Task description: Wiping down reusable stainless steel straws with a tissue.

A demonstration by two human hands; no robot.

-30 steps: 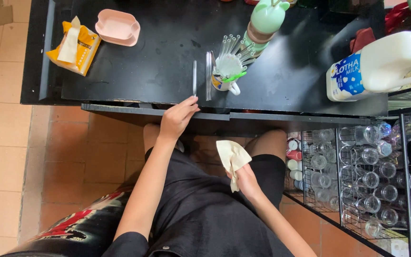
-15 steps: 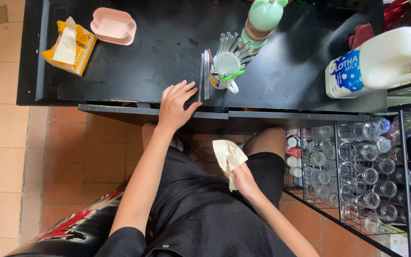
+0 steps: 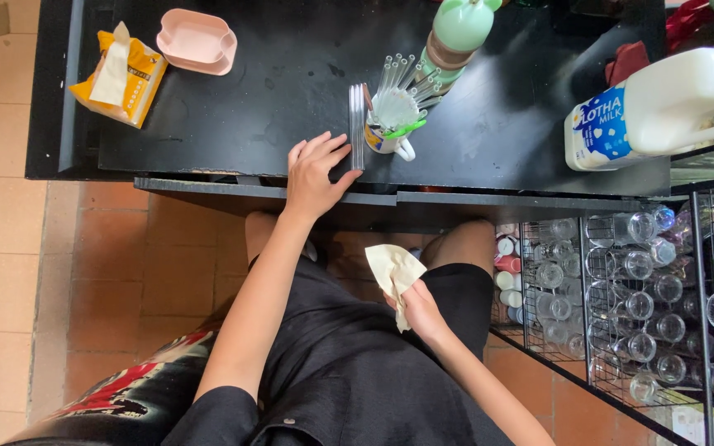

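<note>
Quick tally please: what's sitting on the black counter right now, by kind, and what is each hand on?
Tissue packs, yellow: 1
Pink trays: 1
Mugs holding straws: 1
Green-lidded bottles: 1
White milk jugs: 1
Clear straws lying flat: 1 bundle
Total: 6

Left hand rests beside the flat straws; right hand holds a cream cloth.

Yellow tissue pack (image 3: 117, 74) at counter's left, white milk jug (image 3: 663, 103) with blue label at right
</note>
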